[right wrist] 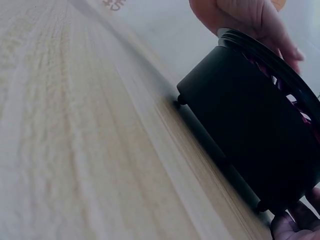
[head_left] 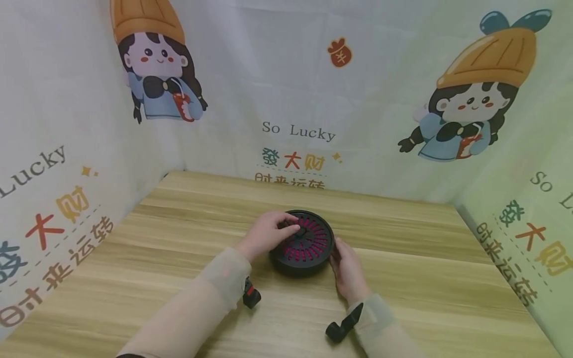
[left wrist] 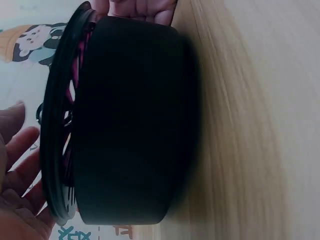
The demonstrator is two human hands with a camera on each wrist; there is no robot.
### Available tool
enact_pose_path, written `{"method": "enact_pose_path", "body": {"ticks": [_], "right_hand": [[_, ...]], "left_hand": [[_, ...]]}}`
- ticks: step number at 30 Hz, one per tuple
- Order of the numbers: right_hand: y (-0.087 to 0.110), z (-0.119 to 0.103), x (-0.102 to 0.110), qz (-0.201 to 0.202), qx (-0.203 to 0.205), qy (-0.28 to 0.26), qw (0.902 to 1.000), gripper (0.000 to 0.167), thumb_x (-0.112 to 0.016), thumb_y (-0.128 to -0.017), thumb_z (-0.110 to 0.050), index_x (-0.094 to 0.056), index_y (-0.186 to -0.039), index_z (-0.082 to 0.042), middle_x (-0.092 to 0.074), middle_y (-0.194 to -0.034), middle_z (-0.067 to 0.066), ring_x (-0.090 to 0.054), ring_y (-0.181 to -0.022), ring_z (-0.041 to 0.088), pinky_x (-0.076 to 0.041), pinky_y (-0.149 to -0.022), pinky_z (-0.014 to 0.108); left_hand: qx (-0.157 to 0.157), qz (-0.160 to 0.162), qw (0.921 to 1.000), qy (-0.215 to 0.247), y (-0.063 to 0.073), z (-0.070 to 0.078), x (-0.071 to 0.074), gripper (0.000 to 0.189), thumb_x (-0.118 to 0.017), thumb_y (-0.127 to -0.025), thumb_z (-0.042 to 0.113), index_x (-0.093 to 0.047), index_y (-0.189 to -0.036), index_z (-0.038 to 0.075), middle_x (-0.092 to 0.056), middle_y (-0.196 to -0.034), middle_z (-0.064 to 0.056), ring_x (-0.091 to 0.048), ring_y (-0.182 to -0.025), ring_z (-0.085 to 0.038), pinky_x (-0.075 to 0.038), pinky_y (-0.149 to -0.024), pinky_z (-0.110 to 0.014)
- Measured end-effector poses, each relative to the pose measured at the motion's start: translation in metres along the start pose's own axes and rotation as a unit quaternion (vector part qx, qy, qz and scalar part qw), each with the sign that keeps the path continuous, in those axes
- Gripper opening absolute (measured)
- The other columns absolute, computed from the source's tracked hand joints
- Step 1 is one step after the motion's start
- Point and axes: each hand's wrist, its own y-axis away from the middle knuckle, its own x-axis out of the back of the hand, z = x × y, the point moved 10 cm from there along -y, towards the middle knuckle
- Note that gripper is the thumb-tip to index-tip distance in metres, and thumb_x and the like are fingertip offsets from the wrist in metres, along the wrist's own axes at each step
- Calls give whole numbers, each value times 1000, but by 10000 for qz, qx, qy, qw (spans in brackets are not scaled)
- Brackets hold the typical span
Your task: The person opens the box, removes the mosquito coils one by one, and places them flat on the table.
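Observation:
A round black container stands on the table, with a slotted black top that shows magenta in its slots. From the side, light and magenta strips appear between the top's rim and the body. My left hand reaches over the top from the left, thumb and fingers beside its centre. In the left wrist view those fingers are spread beside the rim, near a small ring; contact is unclear. My right hand lies along the container's right side, its fingertips touching the lower body. Its thumb is hard to make out.
The wooden table extends around the container. A printed white cloth hangs behind it and along both sides. Small feet show under the container. A black wrist camera sits at the left cuff, another camera at the right.

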Motion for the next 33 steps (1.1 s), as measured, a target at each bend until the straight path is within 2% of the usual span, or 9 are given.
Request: {"method": "enact_pose_path", "body": {"ticks": [4, 12, 21, 27, 33], "right_hand": [[1, 0, 0, -18, 0, 3, 10000, 35, -37, -105, -27, -56, -123, -4, -61, -112, -5, -56, -106, 5, -38, -105, 27], [2, -3, -1, -88, 81, 53, 9999, 35, -38, -105, -27, -56, -123, -4, -61, -110, -6, -55, -105, 4, -39, -101, 24], [2, -4, -3, -91, 46, 69, 9999, 33, -38, -105, -27, -57, -122, -5, -61, -109, -7, -55, -105, 4, -38, -102, 26], [0, -3, -2, -116, 82, 91, 9999, 34, -37, -105, -27, -57, -121, -5, -61, -109, -7, -56, -105, 5, -41, -98, 23], [0, -1, 0, -57, 95, 101, 9999, 33, -37, -105, -25, -56, -122, -4, -61, -108, -6, -56, -104, 6, -43, -94, 21]], "left_hand": [[-126, -184, 9994, -247, -4, 4, -8, 21, -69, -89, 26, -74, -105, 13, -67, -96, 4, -59, -94, -13, -48, -86, -35], [-235, -143, 9990, -363, -7, 9, -10, 17, -70, -88, 22, -76, -102, 13, -71, -100, 2, -62, -100, -16, -48, -92, -35], [-377, -18, 9979, -525, -9, 10, -9, 14, -71, -88, 23, -77, -97, 16, -71, -94, 4, -62, -94, -14, -49, -89, -35], [-310, -1, 9991, -287, -9, 10, -7, 12, -71, -88, 23, -78, -94, 15, -71, -95, 3, -62, -95, -15, -49, -90, -35], [-340, 52, 9994, -98, -9, 14, -1, 12, -69, -89, 21, -78, -93, 14, -72, -97, 1, -64, -94, -13, -51, -86, -33]]}}
